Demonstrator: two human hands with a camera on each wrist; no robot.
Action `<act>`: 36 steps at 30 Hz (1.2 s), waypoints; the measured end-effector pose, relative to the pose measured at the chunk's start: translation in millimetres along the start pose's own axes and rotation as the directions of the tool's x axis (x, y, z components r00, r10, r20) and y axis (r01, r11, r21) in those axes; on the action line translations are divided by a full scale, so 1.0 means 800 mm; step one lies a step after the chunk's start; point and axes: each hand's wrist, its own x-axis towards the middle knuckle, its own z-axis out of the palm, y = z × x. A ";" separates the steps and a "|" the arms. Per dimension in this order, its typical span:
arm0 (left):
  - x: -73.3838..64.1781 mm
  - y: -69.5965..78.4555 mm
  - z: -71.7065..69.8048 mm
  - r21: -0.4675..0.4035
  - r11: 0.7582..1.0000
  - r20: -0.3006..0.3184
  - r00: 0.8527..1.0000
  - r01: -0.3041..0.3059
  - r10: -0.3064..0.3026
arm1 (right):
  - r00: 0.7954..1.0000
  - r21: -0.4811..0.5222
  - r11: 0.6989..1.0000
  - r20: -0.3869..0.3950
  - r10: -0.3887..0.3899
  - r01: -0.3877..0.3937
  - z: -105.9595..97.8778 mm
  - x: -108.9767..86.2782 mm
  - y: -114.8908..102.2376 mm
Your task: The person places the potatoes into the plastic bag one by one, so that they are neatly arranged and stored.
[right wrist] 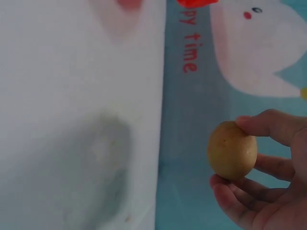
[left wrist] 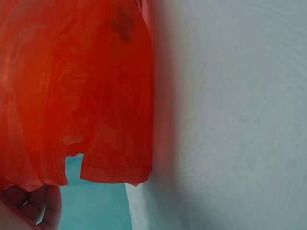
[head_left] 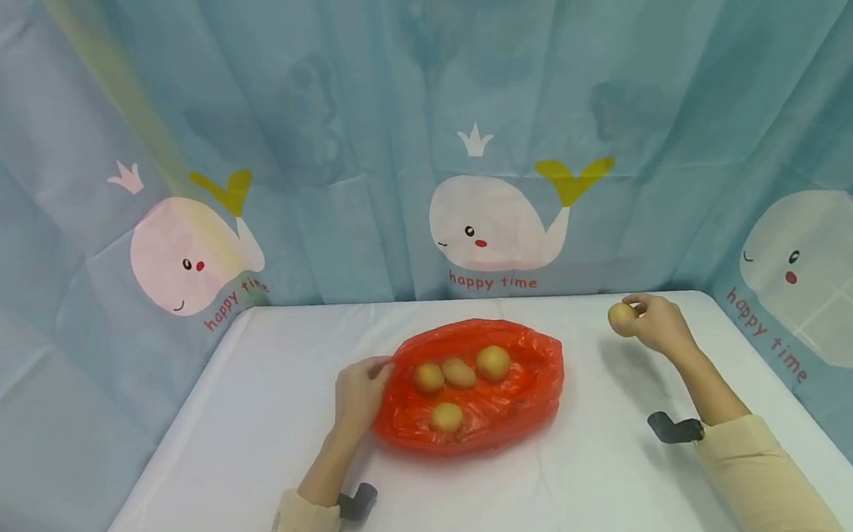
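Observation:
A red plastic bag (head_left: 478, 437) lies spread open on the white table, with several potatoes (head_left: 493, 363) inside it. At the bag's left rim, my left hand (head_left: 359, 398) pinches the plastic. Its curled fingers (left wrist: 50, 206) show at the bag's edge in the left wrist view, where part of the hand is cut off by the frame. Over the table's far right side, my right hand (head_left: 660, 327) holds one round yellowish potato (right wrist: 232, 151) between thumb and fingers. That potato is raised off the table and apart from the bag.
The white table (head_left: 609, 485) ends at a blue curtain (head_left: 364, 237) with printed whales, which hangs behind it and along both sides. A dark wrist-worn piece (head_left: 675, 428) juts from the right sleeve, and another (head_left: 358, 502) from the left.

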 end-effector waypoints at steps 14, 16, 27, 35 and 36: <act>0.004 0.000 0.000 0.002 1.000 -0.006 1.000 -0.012 0.012 | 0.998 0.028 0.998 -0.026 -0.054 0.055 -0.007 -0.006 -0.046; 0.004 -0.001 0.000 0.000 1.000 -0.007 1.000 -0.010 0.010 | 0.998 0.033 0.998 -0.022 -0.059 0.060 -0.008 -0.007 -0.052; 0.004 0.000 0.000 -0.002 1.000 -0.011 1.000 -0.013 0.013 | 0.991 0.046 0.990 -0.032 -0.128 0.130 -0.003 -0.009 -0.075; -0.001 0.000 -0.002 -0.010 1.000 0.005 1.000 0.003 -0.003 | 0.987 0.065 0.985 -0.013 -0.159 0.159 0.007 -0.011 -0.087; 0.000 0.000 -0.002 -0.009 1.000 0.007 1.000 0.006 -0.006 | 0.987 0.066 0.984 -0.010 -0.163 0.163 0.008 -0.012 -0.089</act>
